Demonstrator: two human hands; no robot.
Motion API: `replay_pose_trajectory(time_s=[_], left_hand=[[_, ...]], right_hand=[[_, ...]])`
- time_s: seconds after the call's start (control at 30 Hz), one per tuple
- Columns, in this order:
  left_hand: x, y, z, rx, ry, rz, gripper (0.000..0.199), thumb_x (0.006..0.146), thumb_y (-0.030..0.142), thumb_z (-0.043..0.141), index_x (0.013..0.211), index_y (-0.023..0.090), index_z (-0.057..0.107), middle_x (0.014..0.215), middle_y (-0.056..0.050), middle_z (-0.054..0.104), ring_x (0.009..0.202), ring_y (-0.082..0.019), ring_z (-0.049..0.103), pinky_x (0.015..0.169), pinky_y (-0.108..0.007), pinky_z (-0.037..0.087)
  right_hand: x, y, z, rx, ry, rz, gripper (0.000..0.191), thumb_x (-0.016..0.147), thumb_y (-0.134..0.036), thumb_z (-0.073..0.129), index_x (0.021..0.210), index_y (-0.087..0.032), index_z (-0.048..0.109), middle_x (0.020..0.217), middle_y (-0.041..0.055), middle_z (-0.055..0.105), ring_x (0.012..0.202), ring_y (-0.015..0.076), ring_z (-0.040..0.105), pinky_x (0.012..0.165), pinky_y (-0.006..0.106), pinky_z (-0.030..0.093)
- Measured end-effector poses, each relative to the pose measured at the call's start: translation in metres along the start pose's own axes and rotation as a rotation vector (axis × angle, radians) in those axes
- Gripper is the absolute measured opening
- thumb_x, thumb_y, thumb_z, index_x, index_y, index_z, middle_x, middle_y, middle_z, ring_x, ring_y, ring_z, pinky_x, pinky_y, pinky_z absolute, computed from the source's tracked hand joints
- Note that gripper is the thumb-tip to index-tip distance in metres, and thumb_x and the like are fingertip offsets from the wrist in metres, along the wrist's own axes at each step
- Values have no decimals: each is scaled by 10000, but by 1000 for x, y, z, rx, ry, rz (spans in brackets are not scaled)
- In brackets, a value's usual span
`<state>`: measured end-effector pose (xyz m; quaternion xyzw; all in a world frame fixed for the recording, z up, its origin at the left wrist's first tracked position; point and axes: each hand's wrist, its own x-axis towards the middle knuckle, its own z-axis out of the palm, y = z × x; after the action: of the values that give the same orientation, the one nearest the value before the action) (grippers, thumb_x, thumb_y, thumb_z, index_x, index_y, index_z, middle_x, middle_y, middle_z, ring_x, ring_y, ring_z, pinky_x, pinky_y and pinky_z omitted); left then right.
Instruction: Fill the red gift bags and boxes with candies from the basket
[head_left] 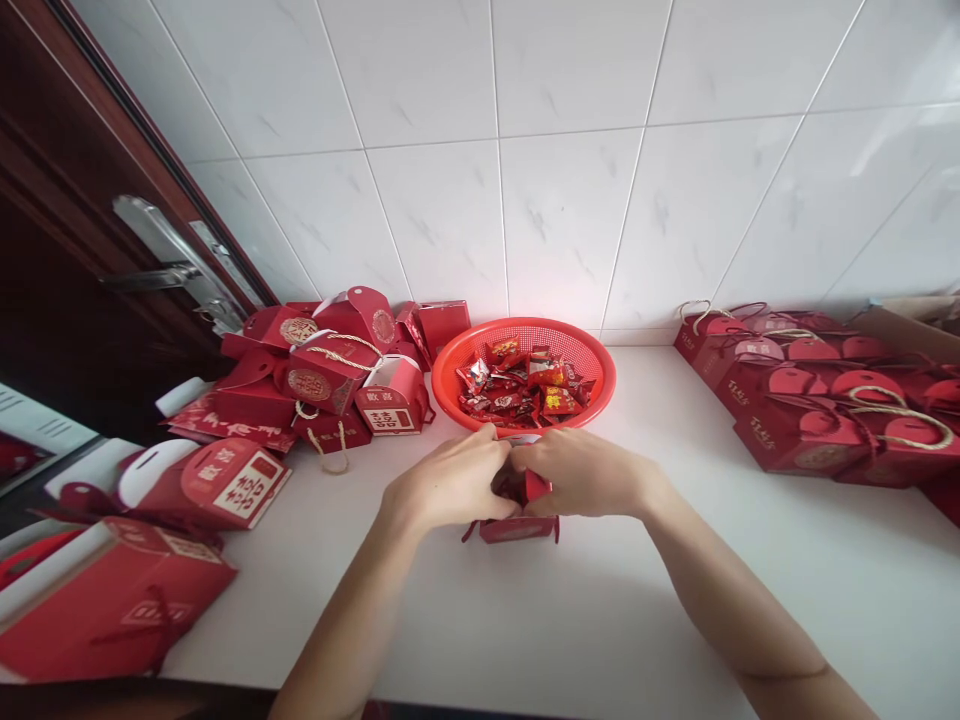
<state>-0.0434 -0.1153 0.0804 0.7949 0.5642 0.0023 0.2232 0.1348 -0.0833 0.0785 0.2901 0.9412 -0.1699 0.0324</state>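
Observation:
A small red gift box [519,530] stands on the white table in front of me, its top partly open and dark inside. My left hand [457,475] grips the box's upper left edge, fingers curled over it. On the opposite side my right hand [581,470] holds the upper right edge, thumb toward the near side. Both hands hide most of the box's flaps. Just behind it sits a red plastic basket [600,400] with wrapped candies [517,385] in red packets.
Red gift boxes [330,375] are piled at the left, some with rope handles. Larger red boxes [112,600] lie at the near left. Rows of closed red boxes [810,400] stand at the right. A tiled wall [570,230] rises behind; a dark door [67,250] is at the left.

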Motion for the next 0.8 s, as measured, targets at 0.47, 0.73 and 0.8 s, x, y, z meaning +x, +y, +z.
replay_pose_trajectory(time_s=[0.47,0.73,0.8], left_hand=[[-2,-8,-10,-129,-159,41,544,645,426,786,1134,241,635,1163,-36,628,955,-233,636,740,-283,488],[11,-3,2,-231,-122,206,648,639,519,808,1216,290,621,1194,-34,658,1105,-265,605,842,-303,482],[13,1,5,-269,-136,189,576,655,522,797,1156,277,652,1089,-20,696,984,-244,645,769,-291,485]], right_hand=[[-4,8,-4,241,-96,-114,282,760,-230,719,1033,-175,673,977,35,687,769,150,599,533,224,339],[-9,18,-10,292,-173,-146,161,738,-203,722,897,-187,711,828,-8,683,690,131,585,526,224,364],[-12,20,-11,281,-172,-143,184,739,-194,716,923,-189,707,848,-6,688,687,130,586,528,223,371]])
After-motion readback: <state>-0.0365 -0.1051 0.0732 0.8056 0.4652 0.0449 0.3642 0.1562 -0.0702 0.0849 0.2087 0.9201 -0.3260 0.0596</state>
